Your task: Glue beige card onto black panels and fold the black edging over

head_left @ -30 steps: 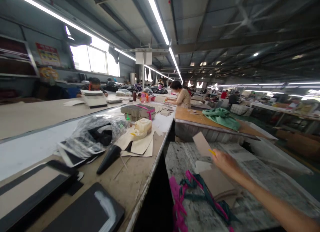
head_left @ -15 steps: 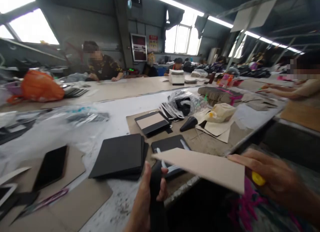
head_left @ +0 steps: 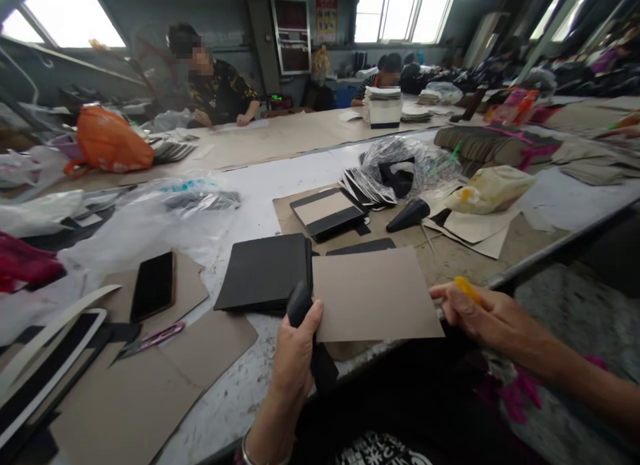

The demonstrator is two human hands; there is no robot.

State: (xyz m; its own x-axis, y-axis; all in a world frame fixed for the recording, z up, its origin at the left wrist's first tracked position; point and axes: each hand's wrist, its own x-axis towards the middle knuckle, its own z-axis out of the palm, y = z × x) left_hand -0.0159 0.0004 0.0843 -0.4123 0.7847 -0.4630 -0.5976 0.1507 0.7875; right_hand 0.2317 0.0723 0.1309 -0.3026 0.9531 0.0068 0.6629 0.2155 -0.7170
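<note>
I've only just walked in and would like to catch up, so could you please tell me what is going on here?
A person is holding a grey-brown board at the near edge of the table. The left hand is at the board's left edge and also grips a black strip; the right hand is at its right edge, with a yellow object in it. Beyond the left hand lies a stack of black panels, with a phone farther left.
</note>
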